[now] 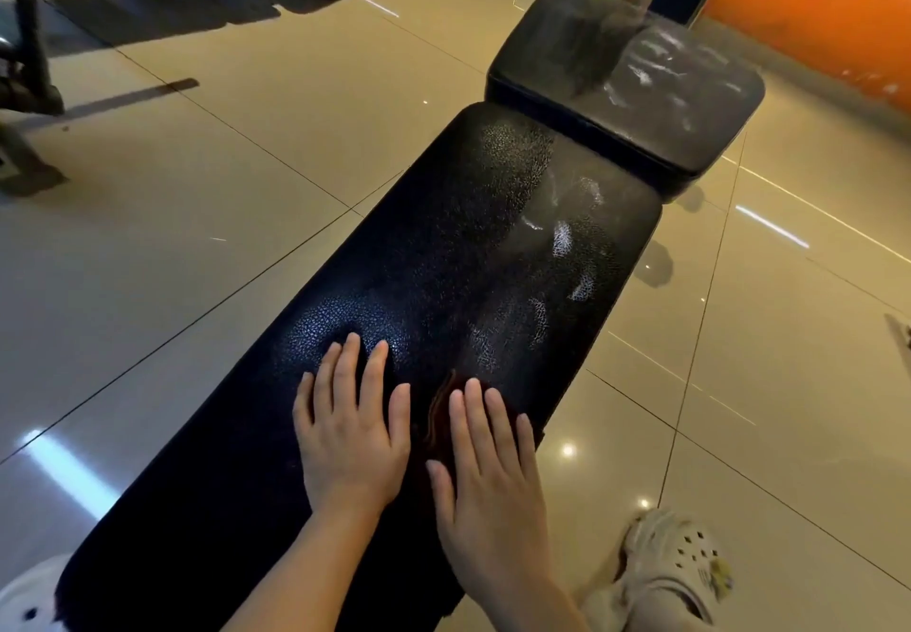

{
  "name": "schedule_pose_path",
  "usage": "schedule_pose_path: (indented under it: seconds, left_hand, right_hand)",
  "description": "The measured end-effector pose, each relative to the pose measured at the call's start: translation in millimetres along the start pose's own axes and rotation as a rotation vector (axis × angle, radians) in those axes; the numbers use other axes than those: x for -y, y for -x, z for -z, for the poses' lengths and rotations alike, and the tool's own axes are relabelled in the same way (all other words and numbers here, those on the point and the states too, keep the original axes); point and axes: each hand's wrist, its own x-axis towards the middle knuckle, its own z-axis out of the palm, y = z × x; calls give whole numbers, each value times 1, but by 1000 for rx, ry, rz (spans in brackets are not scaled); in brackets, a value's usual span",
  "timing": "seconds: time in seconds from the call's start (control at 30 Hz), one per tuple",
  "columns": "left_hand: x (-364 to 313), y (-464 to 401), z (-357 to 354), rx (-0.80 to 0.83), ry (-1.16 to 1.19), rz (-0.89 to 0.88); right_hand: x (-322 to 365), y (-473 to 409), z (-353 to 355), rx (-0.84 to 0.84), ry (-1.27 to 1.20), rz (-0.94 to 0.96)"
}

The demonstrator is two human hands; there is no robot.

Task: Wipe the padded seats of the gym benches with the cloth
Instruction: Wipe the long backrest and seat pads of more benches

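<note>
Pressing flat on the long pad [443,296] of the gym bench, both hands are lying palm down with fingers straight and slightly spread, gripping nothing. The right hand [493,493] is resting on a dark reddish cloth [438,414], which is lying on the long pad near its right edge, mostly hidden under that hand. The left hand [352,434] is lying just beside the cloth, directly on the pad's black textured surface. Whitish smears are showing on the long pad further from the hands. Beyond the long pad's far end, the shorter seat pad [626,84] is sitting, also streaked. A pale clog [675,562] is standing on the tiled floor [197,187] right of the long pad.
</note>
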Motion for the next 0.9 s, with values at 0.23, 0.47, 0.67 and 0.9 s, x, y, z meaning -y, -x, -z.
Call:
schedule_pose_path:
  seconds: [0.23,0.47,0.67,0.9]
  left_hand:
    - [1,0,0,0,24,5]
    - [2,0,-2,7,-6,7]
    - [1,1,-3,-29,-1,-3]
    - [3,1,-6,-37,16,12]
  right_hand:
    - [-16,-46,4,26,16,28]
    - [-13,-97,15,6,20,-116]
    - [4,-15,-3,-29,-50,-63]
    - [-28,-84,9,-43,15,-133]
